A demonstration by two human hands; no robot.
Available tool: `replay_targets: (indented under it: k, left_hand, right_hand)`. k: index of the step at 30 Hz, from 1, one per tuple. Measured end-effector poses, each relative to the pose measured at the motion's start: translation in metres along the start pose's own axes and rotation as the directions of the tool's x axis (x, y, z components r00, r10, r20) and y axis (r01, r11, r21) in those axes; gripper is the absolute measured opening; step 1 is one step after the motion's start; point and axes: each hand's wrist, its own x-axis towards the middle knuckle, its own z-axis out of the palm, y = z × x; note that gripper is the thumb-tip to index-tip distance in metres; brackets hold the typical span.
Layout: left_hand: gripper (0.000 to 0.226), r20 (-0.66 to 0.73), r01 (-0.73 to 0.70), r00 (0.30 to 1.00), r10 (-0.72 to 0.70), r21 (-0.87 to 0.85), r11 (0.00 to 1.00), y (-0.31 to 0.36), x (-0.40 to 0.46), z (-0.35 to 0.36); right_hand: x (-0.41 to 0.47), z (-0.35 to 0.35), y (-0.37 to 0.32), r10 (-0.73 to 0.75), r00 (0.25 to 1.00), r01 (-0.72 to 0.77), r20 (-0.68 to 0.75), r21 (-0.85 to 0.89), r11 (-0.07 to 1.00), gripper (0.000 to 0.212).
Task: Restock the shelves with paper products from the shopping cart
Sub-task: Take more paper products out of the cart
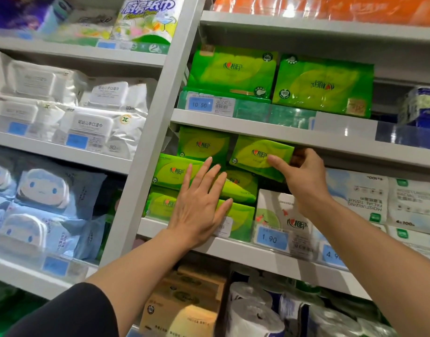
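Our right hand (303,176) pinches the soft, light green tissue pack (260,155) by its end while our left hand (199,205), fingers straight, steadies the slippery stack (167,171)

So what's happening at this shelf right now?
A person is stocking green tissue packs on a store shelf. The right hand grips a tilted green pack and holds it at the top of the pile, just under the shelf above. The left hand lies flat against the stacked green packs, steadying them.

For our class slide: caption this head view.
Right hand grips a green tissue pack; flat left hand steadies the stack.
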Motion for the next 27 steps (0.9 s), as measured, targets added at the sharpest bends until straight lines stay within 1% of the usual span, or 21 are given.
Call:
replay_targets:
  k: [4, 6, 9, 12, 13, 15, 16, 17, 18, 19, 20, 21, 23, 24, 25, 26, 27]
  left_hand:
    - [0.061, -0.012, 0.021, 1.000, -0.022, -0.023, 1.000, -0.001, -0.003, 0.000]
    - [0.062, 0.012, 0.047, 0.999, -0.046, -0.026, 0.999, -0.002, -0.006, -0.001]
    - [0.063, 0.014, 0.067, 0.998, -0.067, 0.002, 0.998, -0.003, -0.010, -0.001]
    - [0.056, -0.016, 0.083, 0.996, -0.083, -0.026, 0.996, 0.001, -0.013, -0.007]
    - [0.052, -0.016, 0.095, 0.995, -0.096, -0.052, 0.994, 0.002, -0.013, -0.009]
    - [0.049, 0.054, 0.173, 0.985, -0.166, -0.173, 0.970, 0.004, -0.014, -0.012]
    - [0.048, 0.057, 0.168, 0.986, -0.160, -0.206, 0.964, 0.004, -0.014, -0.011]
    - [0.043, 0.015, 0.138, 0.990, -0.139, -0.258, 0.956, 0.003, -0.014, -0.007]
    - [0.039, -0.055, 0.117, 0.988, -0.146, -0.359, 0.926, 0.003, -0.014, -0.007]
    - [0.037, -0.100, 0.132, 0.973, -0.209, -0.499, 0.856, 0.003, -0.012, -0.010]
    - [0.041, -0.105, 0.163, 0.953, -0.283, -0.611, 0.775, 0.002, -0.012, -0.016]
    - [0.046, -0.107, 0.186, 0.931, -0.349, -0.683, 0.707, 0.002, -0.011, -0.022]
    - [0.057, -0.030, 0.277, 0.888, -0.458, -0.760, 0.587, 0.001, -0.013, -0.032]
    - [0.055, 0.017, 0.319, 0.880, -0.474, -0.762, 0.564, -0.001, -0.014, -0.035]
    - [0.048, 0.043, 0.347, 0.882, -0.469, -0.733, 0.585, -0.003, -0.015, -0.034]
    - [0.041, 0.040, 0.360, 0.892, -0.450, -0.665, 0.654, -0.005, -0.017, -0.033]
    - [0.041, 0.015, 0.358, 0.906, -0.423, -0.561, 0.747, -0.008, -0.018, -0.032]
  right_hand:
    - [-0.001, 0.005, -0.007, 0.033, 0.991, -0.030, 0.127, -0.023, 0.999, 0.041]
    - [-0.002, 0.003, -0.012, 0.035, 0.982, -0.031, 0.185, -0.025, 0.999, 0.035]
    - [-0.005, -0.003, -0.012, 0.025, 0.977, -0.023, 0.210, -0.011, 1.000, 0.027]
    - [-0.005, -0.005, -0.010, 0.061, 0.972, -0.071, 0.225, 0.035, 0.997, 0.027]
    - [-0.004, -0.004, -0.010, 0.076, 0.969, -0.087, 0.234, 0.035, 0.996, 0.029]
    - [-0.003, -0.002, -0.012, 0.088, 0.962, -0.098, 0.258, 0.024, 0.995, 0.031]
    - [-0.002, 0.000, -0.013, 0.088, 0.961, -0.095, 0.260, 0.014, 0.995, 0.034]
    - [-0.001, 0.001, -0.013, 0.091, 0.962, -0.095, 0.257, 0.003, 0.995, 0.036]
    - [-0.001, 0.003, -0.012, 0.093, 0.963, -0.096, 0.252, -0.004, 0.995, 0.034]
    - [-0.001, 0.004, -0.013, 0.097, 0.964, -0.099, 0.249, -0.005, 0.995, 0.031]
    - [-0.001, 0.005, -0.012, 0.096, 0.965, -0.097, 0.246, -0.009, 0.995, 0.030]
    - [-0.002, 0.006, -0.012, 0.093, 0.966, -0.092, 0.243, -0.018, 0.996, 0.031]
    - [-0.003, 0.009, -0.013, 0.084, 0.966, -0.077, 0.245, -0.035, 0.996, 0.036]
    - [-0.004, 0.011, -0.014, 0.073, 0.965, -0.066, 0.250, -0.037, 0.997, 0.038]
    - [-0.005, 0.013, -0.015, 0.059, 0.964, -0.048, 0.258, -0.050, 0.998, 0.039]
    - [-0.006, 0.016, -0.015, 0.042, 0.963, -0.021, 0.268, -0.081, 0.996, 0.040]
    - [-0.006, 0.018, -0.016, 0.031, 0.961, 0.001, 0.275, -0.115, 0.993, 0.040]
